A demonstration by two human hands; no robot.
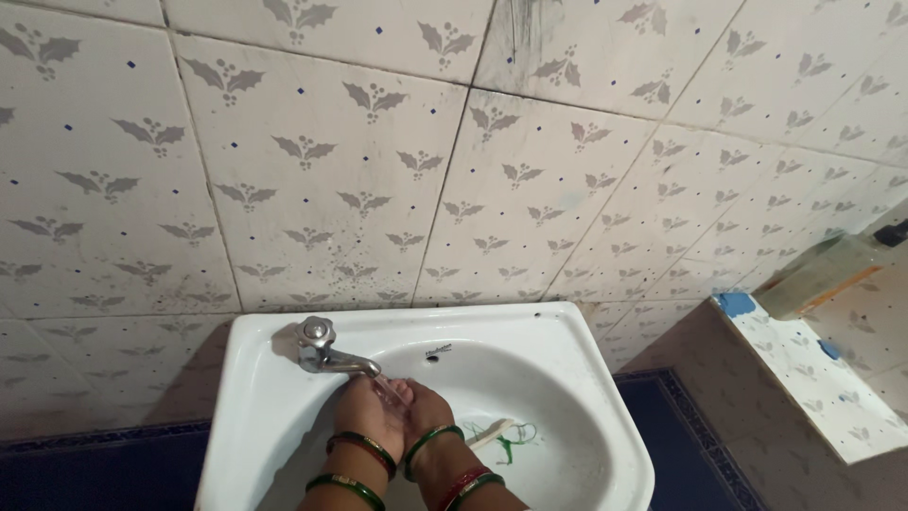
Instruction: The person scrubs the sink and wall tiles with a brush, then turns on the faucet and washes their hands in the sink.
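A white washbasin hangs on the tiled wall, with a metal tap at its back left. Water runs from the spout onto my two hands, held side by side and cupped under it. My left hand is directly below the spout, and my right hand touches it on the right. Neither hand holds anything. Both wrists wear green and red bangles. A pale toothbrush-like stick with green marks beside it lies in the bowl, right of my hands.
The wall has white tiles with a grey leaf pattern. A tiled ledge juts out at the right, with a greenish box above it. Dark blue tiles run low along the wall.
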